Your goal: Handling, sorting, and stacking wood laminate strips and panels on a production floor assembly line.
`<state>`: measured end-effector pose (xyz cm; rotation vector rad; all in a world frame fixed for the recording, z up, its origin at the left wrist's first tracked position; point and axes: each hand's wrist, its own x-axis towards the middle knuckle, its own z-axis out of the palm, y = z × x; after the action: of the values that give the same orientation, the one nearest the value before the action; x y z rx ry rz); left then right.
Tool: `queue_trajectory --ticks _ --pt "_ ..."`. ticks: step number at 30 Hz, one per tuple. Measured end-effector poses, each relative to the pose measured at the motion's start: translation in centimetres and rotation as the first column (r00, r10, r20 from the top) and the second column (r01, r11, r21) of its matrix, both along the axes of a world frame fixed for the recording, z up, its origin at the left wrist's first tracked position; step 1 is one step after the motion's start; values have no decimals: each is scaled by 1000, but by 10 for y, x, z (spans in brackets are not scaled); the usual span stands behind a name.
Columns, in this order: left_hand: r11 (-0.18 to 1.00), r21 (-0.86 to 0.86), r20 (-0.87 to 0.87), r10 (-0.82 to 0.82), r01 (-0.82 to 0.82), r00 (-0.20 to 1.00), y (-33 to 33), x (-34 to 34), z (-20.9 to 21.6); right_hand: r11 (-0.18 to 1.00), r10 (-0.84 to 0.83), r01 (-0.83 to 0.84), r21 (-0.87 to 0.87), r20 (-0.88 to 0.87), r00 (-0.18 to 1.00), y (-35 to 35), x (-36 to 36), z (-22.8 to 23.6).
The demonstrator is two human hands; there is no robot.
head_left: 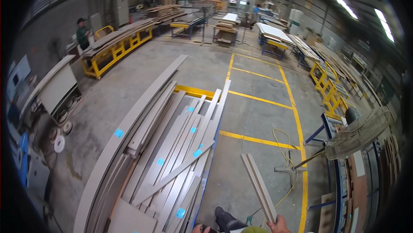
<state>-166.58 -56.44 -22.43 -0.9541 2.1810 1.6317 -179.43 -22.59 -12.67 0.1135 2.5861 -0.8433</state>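
At the bottom, right of centre, my right hand (279, 224) is closed round the near end of a long narrow board (260, 186). The board is pale grey with a brown band along its length, and it tilts away over the floor. Only a little of my left hand (198, 228) shows at the lower edge, its fingers bent against something small and dark that I cannot make out. Beside it, to the left, a stack of long pale grey boards (172, 164) carries several blue tape pieces (193, 130). One narrow strip (172, 175) lies diagonally across the others.
A wire-caged fan (359, 134) stands at right, near a yellow cable (279, 140) on the floor. Yellow lines (258, 140) mark the concrete. Yellow-framed roller stands (329, 87) line the right side. A person (82, 33) stands by a yellow-framed bench (116, 54) at far left.
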Motion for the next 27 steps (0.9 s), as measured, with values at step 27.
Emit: queue_trajectory --ticks 27 --pt "-70 -152 -66 996 -986 -61 -114 -54 -34 -559 786 -813 165 -205 -582 -466 -364 -19"
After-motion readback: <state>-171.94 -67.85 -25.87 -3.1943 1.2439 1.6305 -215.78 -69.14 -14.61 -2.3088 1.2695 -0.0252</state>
